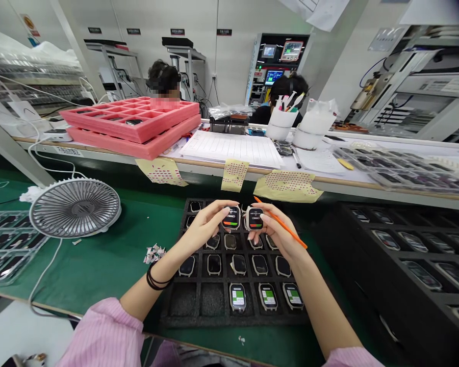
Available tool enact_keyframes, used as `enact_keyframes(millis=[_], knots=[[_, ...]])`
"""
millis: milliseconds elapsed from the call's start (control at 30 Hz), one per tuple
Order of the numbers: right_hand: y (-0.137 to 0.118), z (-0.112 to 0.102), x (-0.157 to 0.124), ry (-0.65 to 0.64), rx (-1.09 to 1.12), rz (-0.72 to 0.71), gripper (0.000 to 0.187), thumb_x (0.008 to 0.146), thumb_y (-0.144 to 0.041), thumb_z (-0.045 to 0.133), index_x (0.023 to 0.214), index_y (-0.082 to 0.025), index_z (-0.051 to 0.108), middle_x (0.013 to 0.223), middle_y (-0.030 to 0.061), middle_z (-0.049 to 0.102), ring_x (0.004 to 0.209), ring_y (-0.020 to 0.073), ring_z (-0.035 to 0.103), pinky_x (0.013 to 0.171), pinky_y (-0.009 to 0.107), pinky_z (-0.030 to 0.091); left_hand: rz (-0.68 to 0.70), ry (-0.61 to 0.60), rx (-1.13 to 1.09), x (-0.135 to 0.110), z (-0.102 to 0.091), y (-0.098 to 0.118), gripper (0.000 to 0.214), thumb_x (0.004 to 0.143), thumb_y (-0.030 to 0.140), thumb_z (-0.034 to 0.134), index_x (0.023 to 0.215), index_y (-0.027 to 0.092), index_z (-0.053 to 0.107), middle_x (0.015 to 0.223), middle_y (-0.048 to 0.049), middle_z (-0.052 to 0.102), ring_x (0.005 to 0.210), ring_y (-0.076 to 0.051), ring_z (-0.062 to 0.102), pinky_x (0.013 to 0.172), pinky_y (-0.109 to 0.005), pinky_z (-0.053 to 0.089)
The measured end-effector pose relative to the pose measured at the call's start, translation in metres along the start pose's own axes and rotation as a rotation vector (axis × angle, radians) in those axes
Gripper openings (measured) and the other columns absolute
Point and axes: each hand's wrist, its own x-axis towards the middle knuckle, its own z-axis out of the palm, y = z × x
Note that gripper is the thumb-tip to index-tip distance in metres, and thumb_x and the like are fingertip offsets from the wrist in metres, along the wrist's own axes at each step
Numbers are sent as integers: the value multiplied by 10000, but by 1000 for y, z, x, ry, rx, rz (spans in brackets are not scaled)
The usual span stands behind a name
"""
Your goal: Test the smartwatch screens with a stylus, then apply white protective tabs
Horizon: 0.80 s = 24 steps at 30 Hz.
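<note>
My left hand is closed on a smartwatch body whose lit screen shows red and green bars. My right hand grips a second smartwatch body with the same lit screen, and an orange stick lies tucked between its fingers. Both hands hover side by side over a black foam tray on the green mat. Several watch bodies sit in the tray's cells; three in the front row show lit green screens, and two front-left cells are bare.
A small white fan stands at the left beside clear trays of parts. More black trays with watches lie at the right. On the shelf behind are pink foam trays, paper sheets and pen cups. Two people sit beyond.
</note>
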Motion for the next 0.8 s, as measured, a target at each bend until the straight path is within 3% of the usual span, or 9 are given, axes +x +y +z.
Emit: enact_keyframes(millis=[133,267,533,800], knots=[[4,0,1,-27,-52,-6,315,889,-325,627,1180,-223,564,1033,67,664,682,193,716,537,326,571,4,-9,-11,0,0,-2,399,903,435,545,1211,191,617,967,-52,655,581,-76,487,465,-195,351],[9,-1,3,-80,-95,-21,389,874,-307,652,1241,-261,533,1205,91,610,777,200,724,569,322,589,25,-26,-32,1,0,-5,415,883,405,588,1237,188,586,1145,-89,637,768,-131,590,600,-216,477],[20,-7,8,-65,-139,-45,432,860,-353,665,1257,-271,516,1234,102,606,778,203,721,583,345,610,50,-39,-28,3,0,-10,420,879,347,608,1257,172,552,1178,-95,619,920,-162,610,817,-281,535],[12,0,3,-14,-147,-14,370,879,-345,642,1228,-260,555,1211,93,630,757,194,724,621,352,600,69,-39,55,2,0,-11,452,853,342,653,1266,191,546,1150,-91,627,932,-181,618,806,-289,516]])
